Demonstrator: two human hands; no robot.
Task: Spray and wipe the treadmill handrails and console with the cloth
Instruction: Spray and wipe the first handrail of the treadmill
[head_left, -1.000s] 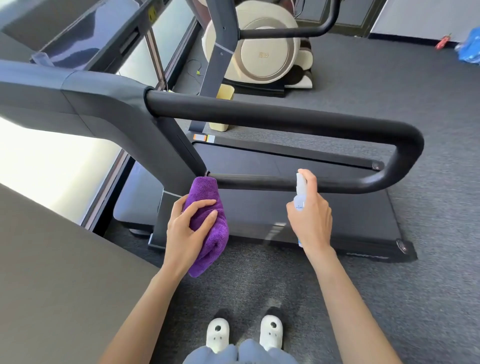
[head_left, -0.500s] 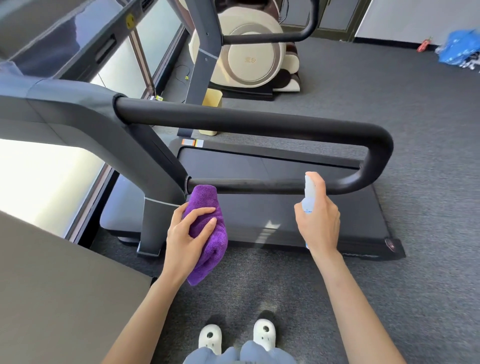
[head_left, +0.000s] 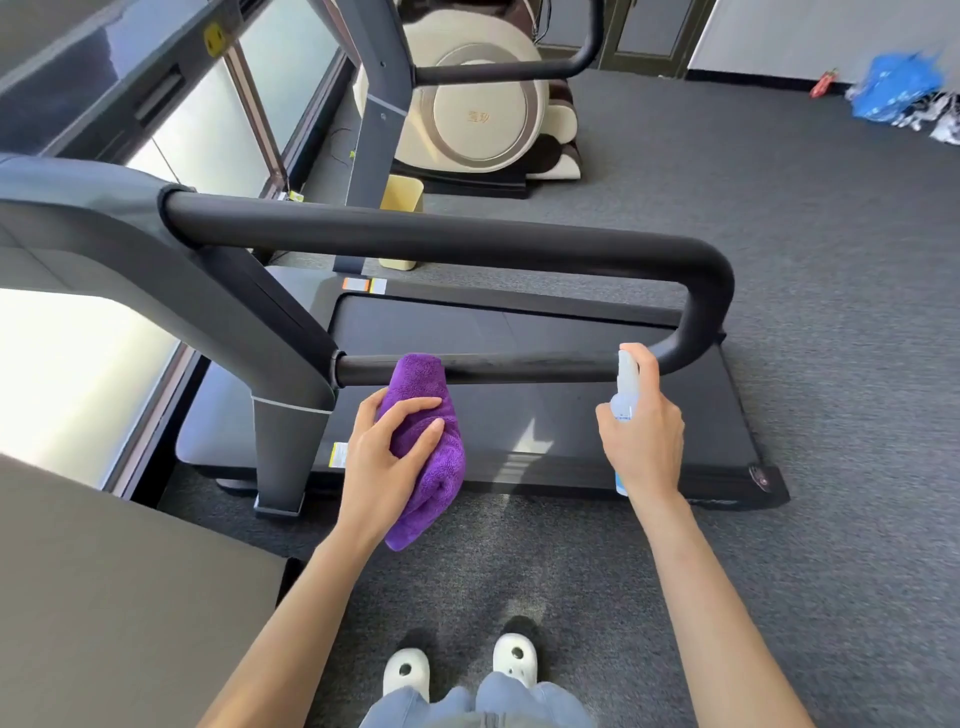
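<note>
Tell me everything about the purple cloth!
The purple cloth looks soft and fluffy, like a small towel, bunched into a thick roll. The left hand grips its middle, fingers curled over it. Its top end presses against the lower black handrail near the post; its bottom end hangs free.

Purple cloth (head_left: 423, 441) bunched, top touching lower rail (head_left: 519, 366); clear spray bottle (head_left: 626, 387) upright, nozzle beside rail's bend.

open gap between upper handrail (head_left: 441, 240) and lower rail (head_left: 519, 368); the grey upright (head_left: 270, 332) blocks my left, the handrail's bend (head_left: 711, 306) my right.
</note>
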